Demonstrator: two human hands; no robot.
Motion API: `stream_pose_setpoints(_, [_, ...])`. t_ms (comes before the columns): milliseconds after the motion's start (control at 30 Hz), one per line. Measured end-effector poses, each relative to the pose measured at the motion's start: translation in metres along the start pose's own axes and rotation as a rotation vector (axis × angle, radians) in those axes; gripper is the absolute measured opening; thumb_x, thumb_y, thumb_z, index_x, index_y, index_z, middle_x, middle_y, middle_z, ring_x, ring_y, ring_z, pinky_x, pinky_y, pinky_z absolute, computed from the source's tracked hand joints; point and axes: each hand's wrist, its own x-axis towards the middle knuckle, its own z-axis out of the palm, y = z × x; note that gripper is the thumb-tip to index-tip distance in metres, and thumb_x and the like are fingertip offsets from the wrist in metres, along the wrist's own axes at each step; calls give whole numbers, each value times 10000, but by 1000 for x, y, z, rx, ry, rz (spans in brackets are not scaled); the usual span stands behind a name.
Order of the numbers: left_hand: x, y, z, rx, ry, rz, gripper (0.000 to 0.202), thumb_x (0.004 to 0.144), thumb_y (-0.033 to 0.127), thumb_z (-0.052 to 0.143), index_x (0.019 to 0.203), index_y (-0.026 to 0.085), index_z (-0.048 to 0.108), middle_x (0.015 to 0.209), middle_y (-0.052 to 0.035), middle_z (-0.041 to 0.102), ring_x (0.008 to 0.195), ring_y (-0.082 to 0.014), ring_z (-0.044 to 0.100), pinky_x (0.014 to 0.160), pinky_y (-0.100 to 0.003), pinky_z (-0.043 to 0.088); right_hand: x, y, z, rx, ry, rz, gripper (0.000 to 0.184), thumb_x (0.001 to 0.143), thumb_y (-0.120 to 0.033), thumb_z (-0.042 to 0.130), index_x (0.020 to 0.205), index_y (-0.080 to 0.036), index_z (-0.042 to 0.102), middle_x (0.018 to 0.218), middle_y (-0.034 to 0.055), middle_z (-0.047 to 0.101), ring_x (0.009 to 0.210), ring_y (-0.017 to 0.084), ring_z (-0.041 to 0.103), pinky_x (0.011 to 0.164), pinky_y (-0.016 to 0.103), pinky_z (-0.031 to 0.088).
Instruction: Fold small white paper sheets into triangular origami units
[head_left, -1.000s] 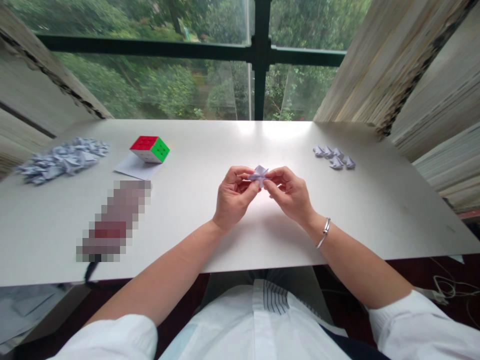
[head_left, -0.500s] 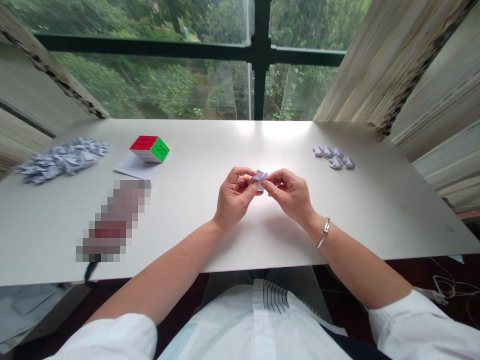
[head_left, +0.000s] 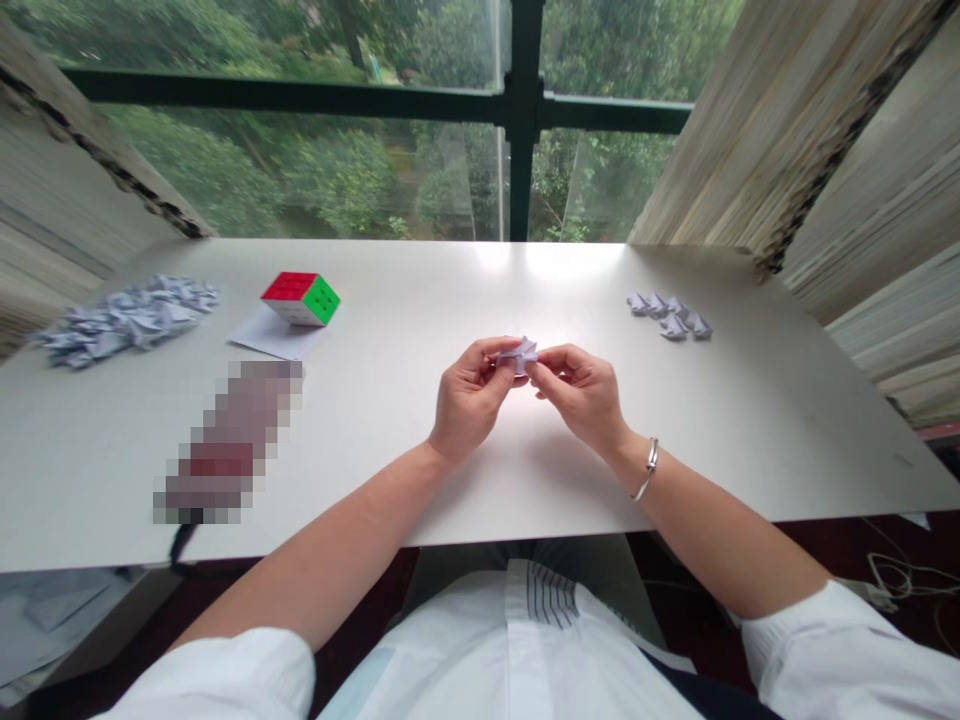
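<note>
A small piece of folded white paper [head_left: 523, 353] is held above the middle of the white table, pinched from both sides. My left hand [head_left: 474, 392] grips its left part between thumb and fingers. On the other side, the thumb and fingertips of my right hand [head_left: 581, 390] are closed on its right edge. Fingers cover part of the paper, so its full shape is hidden. Several small folded paper pieces [head_left: 673, 326] lie in a group to the right, and a larger heap of folded paper pieces [head_left: 135, 318] sits at the far left.
A puzzle cube [head_left: 301, 298] with red and green faces rests on a white paper sheet [head_left: 259, 337] at the left. Nearer me is a blurred-out object [head_left: 232, 440] with a dark strap. The white table [head_left: 720, 430] meets a window at the back; curtains [head_left: 720, 130] hang at both sides.
The folded paper has turned slightly between my fingers, and its visible outline differs. Both hands stay in nearly the same place, with a small shift of the right fingers.
</note>
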Motion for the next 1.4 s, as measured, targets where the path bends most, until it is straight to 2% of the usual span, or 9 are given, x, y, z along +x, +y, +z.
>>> stream_pose_setpoints(133, [-2, 1, 0, 10, -1, -6, 178, 842, 288, 702, 999, 203, 701, 1053, -52, 723, 903, -165, 696, 818, -336, 614, 0, 0, -1, 38, -5, 3, 194, 821, -371, 719, 817, -179, 693, 747, 23, 687, 653, 142, 655, 564, 280, 569])
stream_pose_setpoints(433, [-1, 0, -2, 49, 25, -5, 185, 733, 244, 809, 839, 174, 674, 776, -4, 686, 714, -127, 662, 673, -254, 553, 2, -5, 2, 236, -24, 154, 245, 805, -411, 724, 756, -180, 656, 679, -9, 636, 632, 116, 622, 506, 222, 555])
stream_pose_setpoints(633, [1, 1, -1, 18, 10, -24, 204, 742, 258, 802, 818, 171, 634, 783, -6, 672, 703, -132, 665, 667, -274, 571, 1, -4, 3, 248, -2, 181, 261, 783, -417, 745, 790, -181, 635, 708, -9, 643, 636, 118, 630, 491, 214, 553])
stream_pose_setpoints(833, [2, 3, 0, -38, 1, -21, 229, 732, 248, 808, 818, 188, 604, 765, 17, 656, 651, -109, 650, 618, -250, 581, 0, -3, 5, 277, -10, 165, 241, 798, -400, 734, 798, -188, 620, 708, -19, 630, 632, 113, 632, 481, 205, 553])
stream_pose_setpoints(933, [3, 4, 0, -43, 12, -42, 241, 723, 256, 812, 808, 187, 598, 765, 23, 648, 639, -100, 639, 607, -241, 583, 2, -3, 6, 301, 6, 207, 276, 773, -416, 753, 846, -194, 607, 730, -21, 643, 617, 116, 639, 459, 207, 553])
stream_pose_setpoints(1033, [4, 5, 0, -41, 19, -80, 274, 722, 273, 812, 829, 187, 575, 758, 29, 653, 645, -101, 647, 617, -241, 588, 4, -2, 4, 316, -14, 283, 332, 740, -443, 775, 880, -191, 609, 748, -15, 656, 600, 117, 636, 439, 212, 549])
stream_pose_setpoints(1167, [4, 7, 0, -34, -8, -173, 359, 757, 313, 784, 951, 207, 501, 719, 35, 685, 624, -125, 675, 636, -276, 596, 5, -2, 2, 288, -57, 302, 305, 767, -453, 747, 786, -174, 627, 701, -10, 640, 621, 110, 624, 462, 192, 540])
stream_pose_setpoints(1300, [4, 9, 0, -24, -3, -237, 450, 781, 348, 763, 1077, 213, 453, 722, 23, 714, 645, -153, 702, 670, -313, 596, 6, 1, 0, 261, -8, 274, 294, 784, -449, 735, 795, -177, 624, 707, -10, 647, 633, 112, 632, 454, 178, 519])
stream_pose_setpoints(1400, [5, 8, -1, -12, -2, -284, 453, 749, 365, 792, 1056, 177, 517, 755, -17, 735, 717, -176, 719, 709, -326, 593, 6, 3, -1, 224, 41, 248, 311, 807, -471, 708, 805, -182, 594, 703, -12, 643, 629, 121, 652, 439, 178, 502])
